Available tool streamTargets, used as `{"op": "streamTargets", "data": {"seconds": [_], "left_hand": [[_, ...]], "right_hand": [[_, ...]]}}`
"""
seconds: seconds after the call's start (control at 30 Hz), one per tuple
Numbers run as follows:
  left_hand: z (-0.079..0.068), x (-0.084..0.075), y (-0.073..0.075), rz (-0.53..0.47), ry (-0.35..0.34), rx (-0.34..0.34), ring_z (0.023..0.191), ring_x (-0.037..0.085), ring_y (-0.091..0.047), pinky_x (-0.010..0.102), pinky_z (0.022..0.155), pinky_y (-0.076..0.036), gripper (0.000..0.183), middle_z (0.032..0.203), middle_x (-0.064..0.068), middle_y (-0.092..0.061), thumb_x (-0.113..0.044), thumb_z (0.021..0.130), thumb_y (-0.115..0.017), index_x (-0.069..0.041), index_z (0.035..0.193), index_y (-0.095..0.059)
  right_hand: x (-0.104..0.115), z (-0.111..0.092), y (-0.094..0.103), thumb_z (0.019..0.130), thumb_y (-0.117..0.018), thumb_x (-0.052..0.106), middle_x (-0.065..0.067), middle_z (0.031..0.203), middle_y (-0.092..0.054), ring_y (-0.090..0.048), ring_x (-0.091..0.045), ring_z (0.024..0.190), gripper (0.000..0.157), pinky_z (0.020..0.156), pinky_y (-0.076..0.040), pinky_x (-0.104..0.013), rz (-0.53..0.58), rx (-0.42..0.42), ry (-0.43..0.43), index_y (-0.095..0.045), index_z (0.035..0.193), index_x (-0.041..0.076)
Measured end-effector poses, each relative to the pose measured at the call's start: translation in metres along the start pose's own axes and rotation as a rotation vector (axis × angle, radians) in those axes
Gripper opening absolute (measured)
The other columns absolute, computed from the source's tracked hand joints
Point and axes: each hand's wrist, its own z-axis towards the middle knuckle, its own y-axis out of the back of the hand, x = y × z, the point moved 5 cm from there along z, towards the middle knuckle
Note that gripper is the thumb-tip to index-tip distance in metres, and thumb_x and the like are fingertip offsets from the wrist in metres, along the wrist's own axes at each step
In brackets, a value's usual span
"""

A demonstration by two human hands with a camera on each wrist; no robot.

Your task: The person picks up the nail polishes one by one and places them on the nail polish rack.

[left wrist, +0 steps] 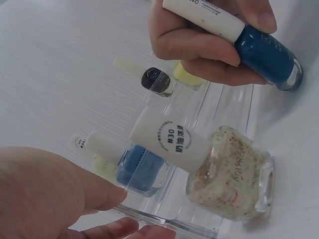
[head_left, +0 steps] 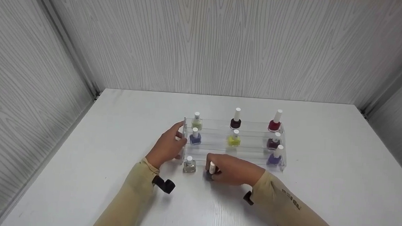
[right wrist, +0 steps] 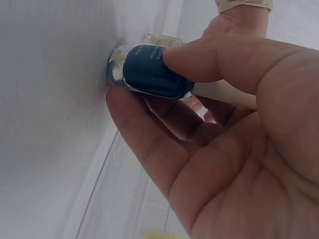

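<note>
In the head view my right hand [head_left: 234, 170] holds a dark blue nail polish bottle [left wrist: 266, 55] in front of the clear tiered rack [head_left: 212, 156]. Its thumb and fingers pinch the bottle, white cap toward the palm, base close to the table in the right wrist view. At the rack's left end, my left hand [head_left: 166, 147] grips the side panel, thumb on one face and fingers on the other. Between the hands, a glittery cream nail polish bottle [left wrist: 232, 174] with a white cap stands at the rack's front left corner.
On the rack's left stand a pale green bottle [head_left: 196, 121] and a blue one [head_left: 195, 138]. Mid-rack are a dark bottle [head_left: 235, 123] and a yellow one [head_left: 234, 140]. To the right sit red [head_left: 274, 125], plum [head_left: 273, 143] and purple [head_left: 274, 159] bottles. A panelled wall [head_left: 225, 42] rises behind.
</note>
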Motion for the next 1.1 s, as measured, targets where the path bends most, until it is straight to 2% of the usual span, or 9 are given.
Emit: {"op": "streamTargets", "data": {"seconds": [0.2, 0.37, 0.63, 0.73, 0.93, 1.1], "left_hand": [[0.0, -0.002, -0.003, 0.016, -0.01, 0.009, 0.099, 0.028, -0.065, 0.033, 0.062, -0.063, 0.066, 0.133, 0.017, -0.057, -0.017, 0.106, -0.055, -0.018, 0.165, -0.026], [0.004, -0.004, -0.007, 0.008, 0.0, 0.027, 0.102, 0.028, -0.065, 0.032, 0.061, -0.063, 0.066, 0.134, 0.017, -0.057, -0.016, 0.105, -0.056, -0.021, 0.165, -0.027], [0.002, -0.002, 0.003, 0.029, 0.029, 0.035, 0.107, 0.03, -0.064, 0.032, 0.062, -0.063, 0.067, 0.135, 0.017, -0.056, -0.014, 0.105, -0.055, -0.019, 0.165, -0.024], [0.002, -0.001, 0.005, 0.041, 0.03, 0.038, 0.103, 0.03, -0.065, 0.032, 0.062, -0.063, 0.067, 0.136, 0.018, -0.055, -0.013, 0.105, -0.054, -0.018, 0.165, -0.024], [0.003, -0.004, 0.006, 0.035, 0.027, 0.039, 0.104, 0.031, -0.063, 0.032, 0.062, -0.063, 0.067, 0.136, 0.018, -0.055, -0.013, 0.105, -0.053, -0.019, 0.165, -0.023], [0.003, -0.005, 0.0, 0.041, 0.019, 0.048, 0.104, 0.032, -0.064, 0.032, 0.061, -0.063, 0.067, 0.135, 0.018, -0.056, -0.014, 0.105, -0.054, -0.019, 0.165, -0.024]], "right_hand": [[-0.004, -0.002, 0.0, 0.093, -0.068, -0.002, -0.004, 0.099, -0.068, -0.064, -0.018, 0.093, 0.018, 0.08, -0.057, -0.033, -0.005, -0.015, 0.018, -0.059, 0.102, 0.011], [-0.006, -0.006, 0.0, 0.092, -0.069, -0.002, -0.004, 0.099, -0.068, -0.066, -0.02, 0.093, 0.019, 0.081, -0.058, -0.033, 0.007, -0.012, 0.004, -0.058, 0.102, 0.011], [-0.003, 0.003, -0.002, 0.092, -0.07, -0.002, -0.004, 0.1, -0.068, -0.066, -0.02, 0.096, 0.019, 0.083, -0.058, -0.034, 0.012, -0.005, 0.015, -0.059, 0.102, 0.011], [0.0, 0.005, -0.002, 0.092, -0.069, -0.002, -0.004, 0.099, -0.068, -0.065, -0.019, 0.094, 0.019, 0.082, -0.057, -0.033, -0.002, -0.001, 0.015, -0.059, 0.102, 0.011], [0.001, 0.003, 0.002, 0.092, -0.072, 0.001, -0.003, 0.099, -0.068, -0.065, -0.018, 0.093, 0.02, 0.08, -0.057, -0.032, -0.026, 0.008, 0.006, -0.059, 0.104, 0.012], [-0.003, -0.006, 0.014, 0.089, -0.076, 0.003, -0.001, 0.099, -0.071, -0.068, -0.013, 0.09, 0.02, 0.078, -0.058, -0.027, -0.07, 0.009, 0.052, -0.064, 0.102, 0.013]]}}
